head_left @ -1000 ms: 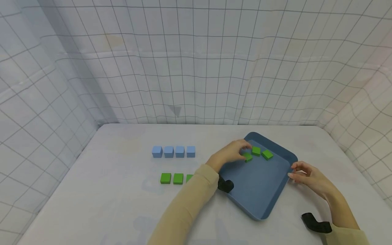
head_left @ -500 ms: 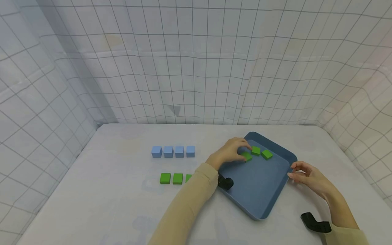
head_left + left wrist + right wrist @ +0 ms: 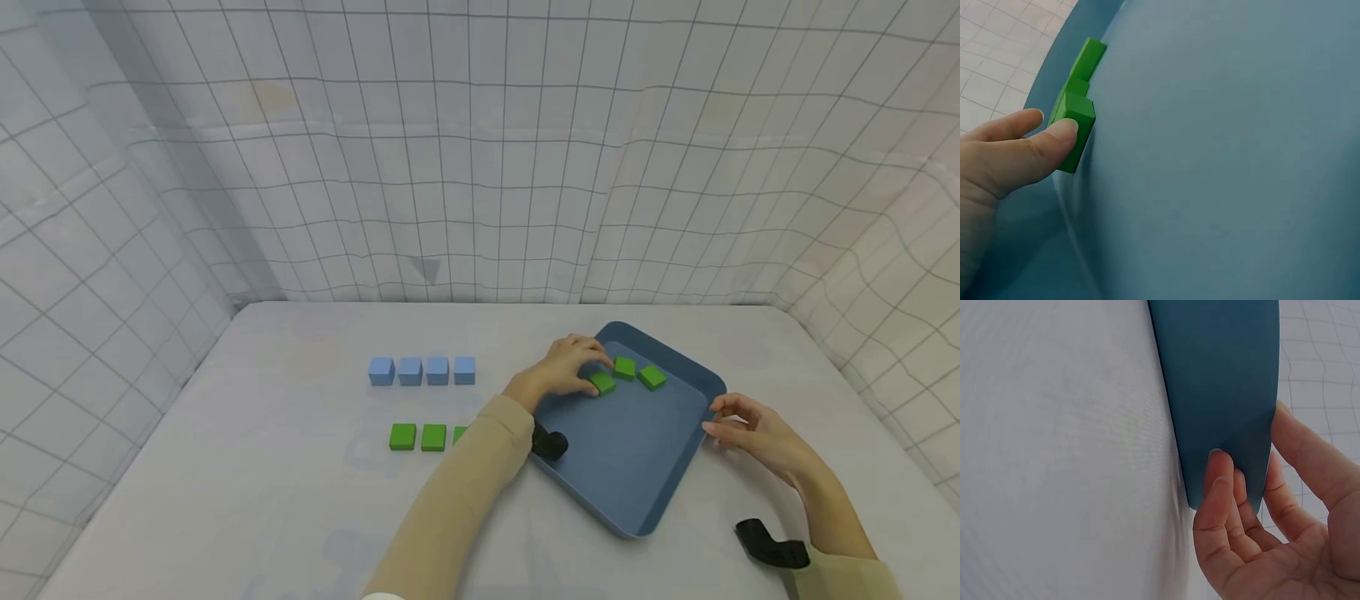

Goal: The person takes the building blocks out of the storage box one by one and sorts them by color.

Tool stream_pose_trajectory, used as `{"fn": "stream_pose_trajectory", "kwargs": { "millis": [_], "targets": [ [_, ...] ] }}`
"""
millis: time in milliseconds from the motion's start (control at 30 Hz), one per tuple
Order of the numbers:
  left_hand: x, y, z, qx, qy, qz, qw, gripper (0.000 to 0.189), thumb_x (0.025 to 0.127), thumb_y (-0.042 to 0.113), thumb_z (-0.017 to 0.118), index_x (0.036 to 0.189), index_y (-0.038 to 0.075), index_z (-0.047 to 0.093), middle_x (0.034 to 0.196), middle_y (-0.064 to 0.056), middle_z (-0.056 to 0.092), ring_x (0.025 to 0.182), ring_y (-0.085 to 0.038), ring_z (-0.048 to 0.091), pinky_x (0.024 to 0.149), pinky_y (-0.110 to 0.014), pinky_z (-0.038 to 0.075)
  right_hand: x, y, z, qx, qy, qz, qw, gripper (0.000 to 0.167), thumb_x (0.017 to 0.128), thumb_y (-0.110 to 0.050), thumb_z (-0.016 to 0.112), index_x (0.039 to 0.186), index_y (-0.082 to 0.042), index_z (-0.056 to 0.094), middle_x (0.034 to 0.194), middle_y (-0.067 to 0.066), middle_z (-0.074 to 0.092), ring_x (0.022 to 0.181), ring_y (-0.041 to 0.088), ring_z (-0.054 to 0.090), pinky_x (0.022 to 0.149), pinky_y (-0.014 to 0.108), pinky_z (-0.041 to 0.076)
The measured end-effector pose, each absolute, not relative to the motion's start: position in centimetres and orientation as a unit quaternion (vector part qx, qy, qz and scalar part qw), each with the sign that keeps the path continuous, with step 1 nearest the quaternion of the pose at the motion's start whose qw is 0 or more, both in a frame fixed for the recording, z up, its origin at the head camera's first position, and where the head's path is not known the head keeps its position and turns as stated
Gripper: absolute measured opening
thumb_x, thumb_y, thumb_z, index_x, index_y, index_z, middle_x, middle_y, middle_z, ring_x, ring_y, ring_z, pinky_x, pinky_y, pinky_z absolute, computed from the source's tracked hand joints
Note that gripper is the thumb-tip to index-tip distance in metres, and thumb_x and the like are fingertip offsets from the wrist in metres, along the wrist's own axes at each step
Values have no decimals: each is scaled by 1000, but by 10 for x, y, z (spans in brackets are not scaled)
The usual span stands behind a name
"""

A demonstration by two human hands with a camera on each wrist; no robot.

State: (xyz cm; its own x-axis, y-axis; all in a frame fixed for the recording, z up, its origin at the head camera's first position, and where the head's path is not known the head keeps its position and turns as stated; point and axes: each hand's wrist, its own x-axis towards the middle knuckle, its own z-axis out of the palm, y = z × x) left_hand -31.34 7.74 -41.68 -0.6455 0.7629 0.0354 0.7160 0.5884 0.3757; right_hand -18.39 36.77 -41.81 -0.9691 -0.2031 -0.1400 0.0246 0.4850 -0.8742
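My left hand (image 3: 564, 367) reaches over the left side of a shallow blue tray (image 3: 630, 450). Its thumb and a finger pinch a green block (image 3: 1079, 105) by the tray's wall. Two other green blocks, one near (image 3: 625, 368) and one further right (image 3: 652, 377), lie in a row beside it inside the tray. At the tray's right corner is my right hand (image 3: 757, 437). In the right wrist view its curled fingertips touch the wall of the tray (image 3: 1219, 381), and the thumb meets the rim.
On the white table (image 3: 262, 467), a row of several light blue cubes (image 3: 410, 372) stands left of the tray. Nearer, green blocks (image 3: 433, 437) form another row, partly hidden by my left sleeve (image 3: 465, 492). Gridded white cloth (image 3: 480, 167) hangs behind.
The head view has shifted slightly. My left hand has barely moved, and a little more of the green block it holds shows. My right hand stays at the tray.
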Motion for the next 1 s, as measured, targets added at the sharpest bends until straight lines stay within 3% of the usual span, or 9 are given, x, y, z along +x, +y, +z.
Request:
{"fn": "stream_pose_trajectory", "kwargs": {
  "millis": [300,1000],
  "targets": [
    [-312,77,-414,411,897,149,73,41,85,29,63,125,27,55,133,8,43,132,-15,23,110,-42,13,-184,368,-418,-51,857,-501,111,31,91,-18,57,110,0,41,96,2,52,76,16,55,65,29,47],
    [-310,78,-416,406,898,157,61,36,81,35,67,114,24,60,126,8,49,132,-15,25,108,-39,19,-183,367,-419,-60,851,-511,108,31,91,-15,58,110,3,41,95,3,52,75,17,55,65,29,48]
  ]
}}
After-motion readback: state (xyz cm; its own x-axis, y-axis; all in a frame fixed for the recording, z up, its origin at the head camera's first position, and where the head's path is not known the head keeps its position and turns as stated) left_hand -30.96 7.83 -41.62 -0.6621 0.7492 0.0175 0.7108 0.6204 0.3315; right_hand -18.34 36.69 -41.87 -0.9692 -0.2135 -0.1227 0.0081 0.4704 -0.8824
